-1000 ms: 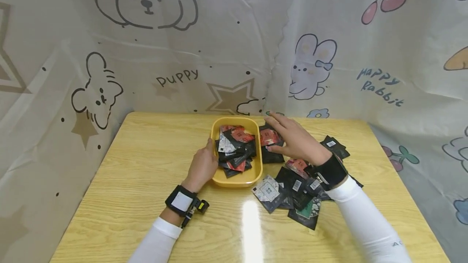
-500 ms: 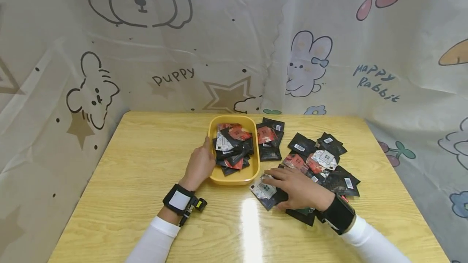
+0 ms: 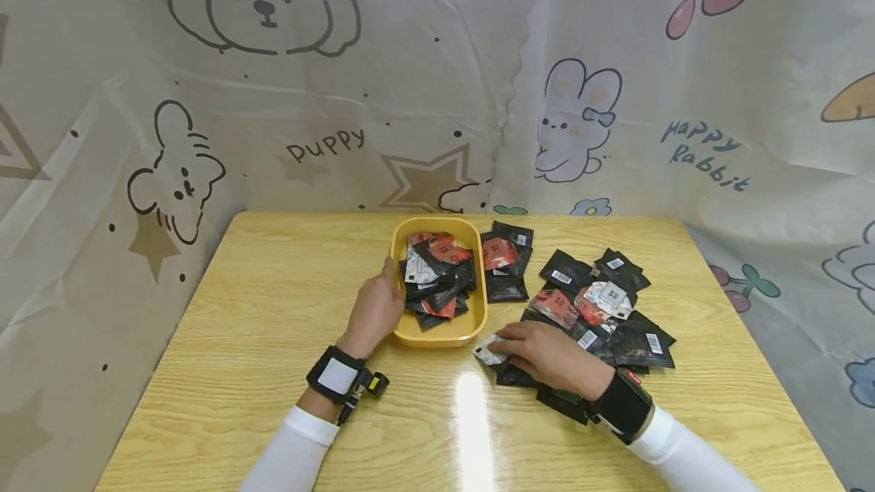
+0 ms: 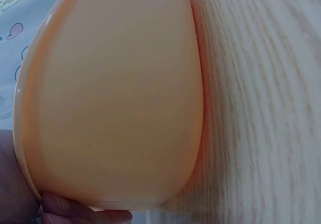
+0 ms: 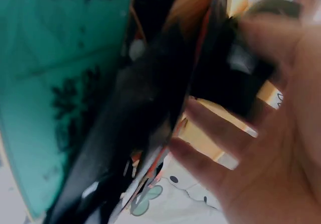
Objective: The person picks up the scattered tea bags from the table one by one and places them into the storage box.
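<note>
My left hand holds the left side of a yellow plastic bin, fingers against its outer wall, which fills much of the left wrist view. Inside lie several black, red and white sachets. Right of the bin's near corner, my right hand pinches a black sachet with a white patterned label. A dark sachet shows blurred between its thumb and fingers in the right wrist view. Other sachets lie under and around this hand, including a green-labelled one close to the right wrist camera.
A loose pile of sachets spreads over the right half of the wooden table. A smaller group lies just right of the bin. A printed cloth hangs behind the table.
My right hand came from the sachets beside the bin toward the near pile, then closed on the white-labelled sachet, which has shifted slightly. My left hand stays on the bin.
</note>
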Action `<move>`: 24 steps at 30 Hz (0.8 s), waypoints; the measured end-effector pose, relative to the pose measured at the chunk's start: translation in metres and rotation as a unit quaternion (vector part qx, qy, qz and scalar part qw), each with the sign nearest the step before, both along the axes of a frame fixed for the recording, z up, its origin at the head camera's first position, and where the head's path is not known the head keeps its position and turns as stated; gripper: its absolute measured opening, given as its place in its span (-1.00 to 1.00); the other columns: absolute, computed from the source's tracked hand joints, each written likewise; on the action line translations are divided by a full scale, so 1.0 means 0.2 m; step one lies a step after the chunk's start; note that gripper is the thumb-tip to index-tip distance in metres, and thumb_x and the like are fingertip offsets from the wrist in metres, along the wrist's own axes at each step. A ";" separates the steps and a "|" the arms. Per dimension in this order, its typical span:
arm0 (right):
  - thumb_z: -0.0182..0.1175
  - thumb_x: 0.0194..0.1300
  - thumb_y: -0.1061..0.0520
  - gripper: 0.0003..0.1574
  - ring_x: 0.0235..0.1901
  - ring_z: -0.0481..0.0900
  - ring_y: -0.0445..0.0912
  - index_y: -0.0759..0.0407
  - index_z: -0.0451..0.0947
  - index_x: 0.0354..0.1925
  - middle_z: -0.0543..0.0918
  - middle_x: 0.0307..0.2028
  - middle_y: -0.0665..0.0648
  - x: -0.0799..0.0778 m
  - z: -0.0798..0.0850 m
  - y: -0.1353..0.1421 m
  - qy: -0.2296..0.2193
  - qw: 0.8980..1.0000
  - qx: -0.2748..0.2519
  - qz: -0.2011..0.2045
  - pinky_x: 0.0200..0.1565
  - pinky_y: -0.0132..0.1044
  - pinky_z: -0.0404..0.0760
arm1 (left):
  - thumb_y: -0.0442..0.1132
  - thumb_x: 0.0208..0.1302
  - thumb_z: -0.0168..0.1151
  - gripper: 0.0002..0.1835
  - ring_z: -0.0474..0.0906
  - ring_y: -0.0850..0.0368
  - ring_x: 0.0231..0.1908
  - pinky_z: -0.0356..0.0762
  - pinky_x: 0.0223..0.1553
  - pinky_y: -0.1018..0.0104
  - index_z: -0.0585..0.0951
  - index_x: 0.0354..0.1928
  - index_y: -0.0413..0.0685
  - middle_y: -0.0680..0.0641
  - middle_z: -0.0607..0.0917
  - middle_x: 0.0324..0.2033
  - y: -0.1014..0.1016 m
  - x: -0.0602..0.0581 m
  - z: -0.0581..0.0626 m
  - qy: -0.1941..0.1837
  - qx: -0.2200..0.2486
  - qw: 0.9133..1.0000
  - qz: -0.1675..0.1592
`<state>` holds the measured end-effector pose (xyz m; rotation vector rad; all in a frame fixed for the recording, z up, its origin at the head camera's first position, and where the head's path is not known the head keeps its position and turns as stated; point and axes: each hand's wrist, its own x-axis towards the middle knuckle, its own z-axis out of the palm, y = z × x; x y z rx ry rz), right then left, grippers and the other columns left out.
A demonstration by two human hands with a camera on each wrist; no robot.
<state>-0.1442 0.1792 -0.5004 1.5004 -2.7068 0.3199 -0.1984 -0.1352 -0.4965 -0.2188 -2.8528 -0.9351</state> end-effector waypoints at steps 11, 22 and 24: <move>0.17 0.17 0.32 -0.43 -0.07 0.51 -0.13 0.01 0.44 0.15 0.56 0.01 0.01 -0.07 0.30 0.04 0.027 0.996 -0.049 -0.074 -0.19 -0.19 0.56 | -0.41 0.16 0.01 -0.34 0.39 0.18 -0.67 0.36 -0.72 0.31 0.09 0.32 -0.38 -0.22 0.57 -0.38 -0.01 0.00 0.00 -0.017 0.010 1.000 0.000; 0.00 0.25 0.34 -0.40 0.02 0.45 -0.09 0.01 0.36 0.23 0.50 0.09 0.05 -0.32 0.53 -0.17 0.117 0.978 -0.156 -0.069 -0.14 -0.12 0.54 | -0.42 0.11 0.03 -0.33 0.39 0.12 -0.66 0.33 -0.71 0.26 0.12 0.30 -0.41 -0.14 0.52 -0.53 -0.02 -0.01 -0.01 0.006 0.006 1.000 -0.003; 0.02 0.24 0.33 -0.43 0.05 0.43 -0.07 0.06 0.37 0.22 0.49 0.10 0.07 -0.38 0.55 -0.23 0.133 0.975 -0.172 -0.053 -0.11 -0.10 0.53 | -0.42 0.11 0.04 -0.33 0.39 0.11 -0.65 0.34 -0.70 0.25 0.13 0.30 -0.41 -0.14 0.52 -0.53 -0.02 0.00 -0.01 0.009 0.007 1.000 -0.004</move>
